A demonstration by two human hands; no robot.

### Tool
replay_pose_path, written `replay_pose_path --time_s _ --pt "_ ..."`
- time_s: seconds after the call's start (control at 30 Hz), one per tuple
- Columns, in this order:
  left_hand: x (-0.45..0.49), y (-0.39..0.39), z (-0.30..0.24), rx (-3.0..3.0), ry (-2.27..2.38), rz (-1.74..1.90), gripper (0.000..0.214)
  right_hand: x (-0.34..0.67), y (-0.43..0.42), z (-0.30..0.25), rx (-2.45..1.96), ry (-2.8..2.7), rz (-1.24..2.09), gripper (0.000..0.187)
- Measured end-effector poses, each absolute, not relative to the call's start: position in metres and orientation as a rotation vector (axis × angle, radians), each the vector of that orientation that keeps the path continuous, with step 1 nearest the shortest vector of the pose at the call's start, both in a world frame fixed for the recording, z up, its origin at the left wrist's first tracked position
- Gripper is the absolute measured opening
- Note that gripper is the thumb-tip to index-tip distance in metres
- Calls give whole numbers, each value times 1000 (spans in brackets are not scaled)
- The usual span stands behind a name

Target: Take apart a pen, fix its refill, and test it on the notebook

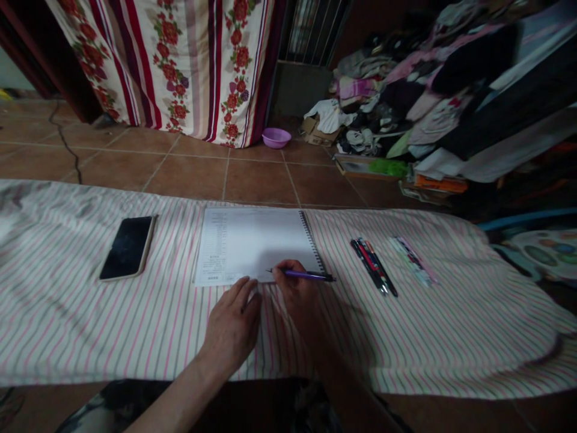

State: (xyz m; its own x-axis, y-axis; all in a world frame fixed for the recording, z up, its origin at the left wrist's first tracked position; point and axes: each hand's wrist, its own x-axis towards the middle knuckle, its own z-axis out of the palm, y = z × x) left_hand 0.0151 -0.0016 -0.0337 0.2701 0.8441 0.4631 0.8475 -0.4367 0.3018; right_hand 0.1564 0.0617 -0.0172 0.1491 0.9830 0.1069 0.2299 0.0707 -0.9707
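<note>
A white spiral-bound notebook (252, 243) lies open on a striped cloth (67, 313). My right hand (297, 294) is closed around a purple pen (306, 275), its tip resting on the lower edge of the page. My left hand (232, 325) lies flat on the cloth, fingers stretched out, fingertips touching the bottom edge of the notebook.
A black phone (127, 247) lies left of the notebook. Several pens (373, 266) and a patterned strip (412, 260) lie to the right. Beyond the cloth are brown floor tiles, a floral curtain (189, 66), a purple bowl (276, 138) and a heap of clothes (419, 102).
</note>
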Motion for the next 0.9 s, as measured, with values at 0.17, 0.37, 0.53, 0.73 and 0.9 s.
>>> replay_pose_path --time_s 0.17,0.37,0.53,0.73,0.9 --pt "7 -5 -31 -2470 -1708 -866 22 155 57 -18 -1381 -1345 814 13" --pt "12 -8 -29 -2478 -1709 -796 21 154 53 -21 -1359 -1526 671 10" --pt "21 -6 -27 -2476 -1775 -729 24 155 52 -20 -1362 -1548 670 13" --pt "23 -4 -26 -2500 -1750 -743 23 152 54 -21 -1406 -1485 729 10" --pt "21 -6 -28 -2515 -1740 -709 27 150 53 -18 -1390 -1328 863 9"
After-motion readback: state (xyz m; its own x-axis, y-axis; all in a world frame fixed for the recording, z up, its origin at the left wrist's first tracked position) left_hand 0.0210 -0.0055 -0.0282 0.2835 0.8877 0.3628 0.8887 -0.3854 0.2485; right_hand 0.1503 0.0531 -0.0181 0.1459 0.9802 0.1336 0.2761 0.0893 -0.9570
